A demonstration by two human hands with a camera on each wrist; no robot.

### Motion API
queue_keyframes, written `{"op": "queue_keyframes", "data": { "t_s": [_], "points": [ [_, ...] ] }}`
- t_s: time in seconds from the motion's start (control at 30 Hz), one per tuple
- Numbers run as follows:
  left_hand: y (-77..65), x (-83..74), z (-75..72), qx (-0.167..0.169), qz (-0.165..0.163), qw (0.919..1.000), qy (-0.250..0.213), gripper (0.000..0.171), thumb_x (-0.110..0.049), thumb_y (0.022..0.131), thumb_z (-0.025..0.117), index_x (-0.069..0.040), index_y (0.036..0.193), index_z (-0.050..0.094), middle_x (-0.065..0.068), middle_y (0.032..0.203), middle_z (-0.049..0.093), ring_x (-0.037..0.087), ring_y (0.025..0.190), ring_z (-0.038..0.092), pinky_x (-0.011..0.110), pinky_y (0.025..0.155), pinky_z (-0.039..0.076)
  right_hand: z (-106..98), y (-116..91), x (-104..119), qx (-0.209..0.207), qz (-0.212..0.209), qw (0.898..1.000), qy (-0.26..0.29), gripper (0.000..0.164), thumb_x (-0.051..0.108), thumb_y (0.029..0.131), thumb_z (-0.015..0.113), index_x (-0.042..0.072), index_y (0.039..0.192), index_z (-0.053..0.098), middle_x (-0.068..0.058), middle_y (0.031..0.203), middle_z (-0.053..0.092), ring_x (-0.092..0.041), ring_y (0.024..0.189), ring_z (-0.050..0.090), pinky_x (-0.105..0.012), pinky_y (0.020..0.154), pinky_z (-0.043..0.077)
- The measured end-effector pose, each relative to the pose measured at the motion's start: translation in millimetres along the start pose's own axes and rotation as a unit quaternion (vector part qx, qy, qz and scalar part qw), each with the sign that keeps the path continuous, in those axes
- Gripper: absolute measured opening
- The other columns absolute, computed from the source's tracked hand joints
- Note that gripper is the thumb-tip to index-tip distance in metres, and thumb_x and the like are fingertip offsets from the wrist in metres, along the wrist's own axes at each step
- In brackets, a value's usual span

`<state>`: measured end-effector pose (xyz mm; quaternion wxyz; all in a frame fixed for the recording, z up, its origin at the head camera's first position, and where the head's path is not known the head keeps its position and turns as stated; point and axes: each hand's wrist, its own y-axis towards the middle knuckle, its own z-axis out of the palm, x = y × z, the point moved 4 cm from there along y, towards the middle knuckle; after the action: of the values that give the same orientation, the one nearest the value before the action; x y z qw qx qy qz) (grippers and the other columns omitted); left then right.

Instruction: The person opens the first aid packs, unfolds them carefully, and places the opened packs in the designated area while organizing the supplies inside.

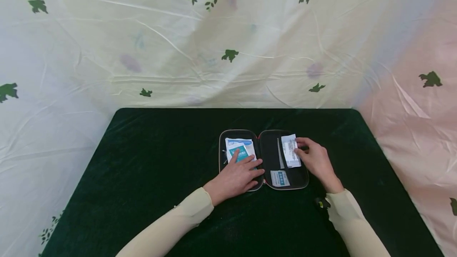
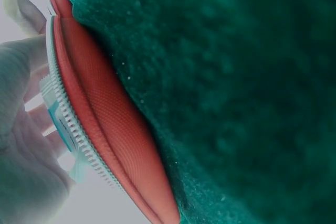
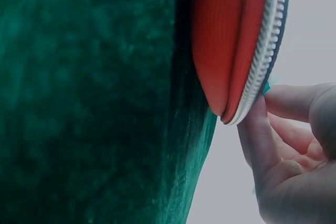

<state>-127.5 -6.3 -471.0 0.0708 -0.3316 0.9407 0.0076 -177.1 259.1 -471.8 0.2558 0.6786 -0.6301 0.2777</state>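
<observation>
A zippered case lies unfolded on the table, black inside, with a red outer shell and a pale zipper. My left hand rests with spread fingers over its left half, on white packets and a teal-and-white packet. At the right half, my right hand pinches the right edge of a white printed packet between thumb and fingers. Below that packet sits a small blue-and-white packet. The case wall hides most of the packets in both wrist views.
Dark green velvety cloth covers the table. A pale curtain with leaf and bird prints hangs behind and at both sides. A small dark object shows beside the right cuff.
</observation>
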Motion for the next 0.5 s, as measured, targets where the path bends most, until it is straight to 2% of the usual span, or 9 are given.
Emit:
{"op": "queue_keyframes", "data": {
  "t_s": [0.27,0.5],
  "points": [
    [0.6,-0.1,-0.3,-0.001,-0.002,1.0000,-0.002,0.047,-0.041,0.103,0.062,-0.027,0.148,0.058,0.002,0.163,0.042,0.025,0.152,0.035,0.067,0.121,0.013,3.0,1.5,1.5,0.002,-0.001,1.000,-0.008,0.041,0.011,0.103,0.061,0.000,0.142,0.056,-0.025,0.127,0.061,-0.038,0.103,0.065,-0.050,0.085,0.056],
    [0.8,0.2,0.9,-0.002,-0.002,1.0000,-0.001,0.047,-0.041,0.104,0.062,-0.027,0.148,0.058,0.002,0.163,0.042,0.025,0.152,0.035,0.067,0.121,0.012,4.6,2.5,4.7,0.011,-0.007,1.000,-0.024,0.041,0.010,0.101,0.064,0.001,0.140,0.058,-0.024,0.123,0.063,-0.034,0.100,0.065,-0.044,0.080,0.055]
  ]
}}
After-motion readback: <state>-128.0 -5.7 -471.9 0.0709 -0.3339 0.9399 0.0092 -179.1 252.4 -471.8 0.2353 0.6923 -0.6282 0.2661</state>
